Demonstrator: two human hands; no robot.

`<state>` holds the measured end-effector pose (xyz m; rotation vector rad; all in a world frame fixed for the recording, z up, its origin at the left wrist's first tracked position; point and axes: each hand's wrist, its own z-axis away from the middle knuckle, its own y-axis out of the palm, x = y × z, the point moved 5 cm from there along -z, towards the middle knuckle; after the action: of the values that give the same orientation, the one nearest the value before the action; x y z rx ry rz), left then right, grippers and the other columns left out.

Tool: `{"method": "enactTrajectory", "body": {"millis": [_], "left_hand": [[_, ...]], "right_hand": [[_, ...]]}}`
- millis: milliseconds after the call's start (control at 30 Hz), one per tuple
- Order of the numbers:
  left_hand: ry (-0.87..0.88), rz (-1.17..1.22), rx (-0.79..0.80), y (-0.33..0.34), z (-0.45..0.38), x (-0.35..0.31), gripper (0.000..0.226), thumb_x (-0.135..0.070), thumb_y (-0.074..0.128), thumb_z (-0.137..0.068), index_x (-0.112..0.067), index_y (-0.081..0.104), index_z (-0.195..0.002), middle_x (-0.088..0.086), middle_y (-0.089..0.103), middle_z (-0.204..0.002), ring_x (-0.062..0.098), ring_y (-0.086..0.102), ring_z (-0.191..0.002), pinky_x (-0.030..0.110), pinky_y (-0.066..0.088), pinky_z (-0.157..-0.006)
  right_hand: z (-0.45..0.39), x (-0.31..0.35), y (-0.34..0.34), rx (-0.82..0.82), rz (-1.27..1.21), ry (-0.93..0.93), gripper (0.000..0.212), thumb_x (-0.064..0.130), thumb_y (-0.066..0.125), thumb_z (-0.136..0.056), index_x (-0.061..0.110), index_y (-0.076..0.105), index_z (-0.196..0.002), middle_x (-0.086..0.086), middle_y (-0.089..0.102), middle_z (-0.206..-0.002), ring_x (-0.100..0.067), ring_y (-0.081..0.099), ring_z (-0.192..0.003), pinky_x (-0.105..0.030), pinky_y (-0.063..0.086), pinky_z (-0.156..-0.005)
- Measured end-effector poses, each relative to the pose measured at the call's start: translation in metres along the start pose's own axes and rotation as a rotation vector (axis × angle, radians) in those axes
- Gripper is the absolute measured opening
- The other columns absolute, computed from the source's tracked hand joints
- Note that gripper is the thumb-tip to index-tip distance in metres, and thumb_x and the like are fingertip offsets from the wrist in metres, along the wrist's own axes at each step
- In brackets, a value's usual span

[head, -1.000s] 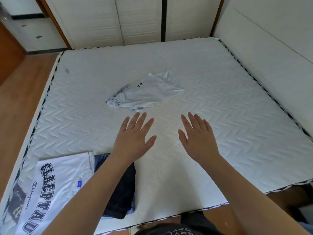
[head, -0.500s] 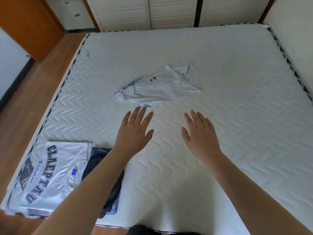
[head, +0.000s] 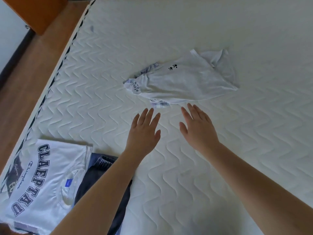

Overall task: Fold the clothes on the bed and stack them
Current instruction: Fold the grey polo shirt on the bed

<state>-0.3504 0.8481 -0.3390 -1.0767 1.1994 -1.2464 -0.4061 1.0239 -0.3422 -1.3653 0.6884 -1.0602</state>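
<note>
I look down on my bed (head: 220, 167), a bare white mattress quilted in wavy zigzag lines, its side edge (head: 55, 73) trimmed with a dark-and-white striped band. Beside it on my left runs a wooden floor (head: 33, 73) in warm brown. An orange-brown wooden cabinet (head: 39, 11) stands at the upper left, beside a pale wall (head: 10, 31) with a dark skirting strip. Soft, even daylight.
</note>
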Motion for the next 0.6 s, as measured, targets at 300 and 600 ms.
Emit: {"method": "enactTrajectory", "body": {"millis": [300,600], "left_hand": [[0.046,-0.108,0.067,0.153,-0.104,0.061,0.062,-0.039,0.038,-0.100,-0.023,0.017,-0.156,0.008,0.004,-0.164,0.025,0.001,-0.151,0.042,0.008,-0.122],[0.057,-0.082,0.089,0.256,-0.184,0.083,0.061,-0.041,0.036,-0.100,-0.031,0.012,-0.155,0.003,-0.010,-0.164,0.024,-0.003,-0.151,0.044,0.009,-0.120]], "right_hand": [[-0.114,-0.023,0.168,0.123,0.031,-0.033,0.062,0.049,0.022,-0.100,0.025,0.007,-0.156,-0.003,-0.011,-0.163,-0.022,-0.007,-0.150,-0.039,-0.001,-0.120],[-0.214,-0.051,0.250,0.026,0.055,-0.003,0.062,0.049,0.033,-0.098,0.036,0.010,-0.153,-0.008,-0.009,-0.163,-0.027,-0.005,-0.149,-0.042,0.000,-0.119]]}}
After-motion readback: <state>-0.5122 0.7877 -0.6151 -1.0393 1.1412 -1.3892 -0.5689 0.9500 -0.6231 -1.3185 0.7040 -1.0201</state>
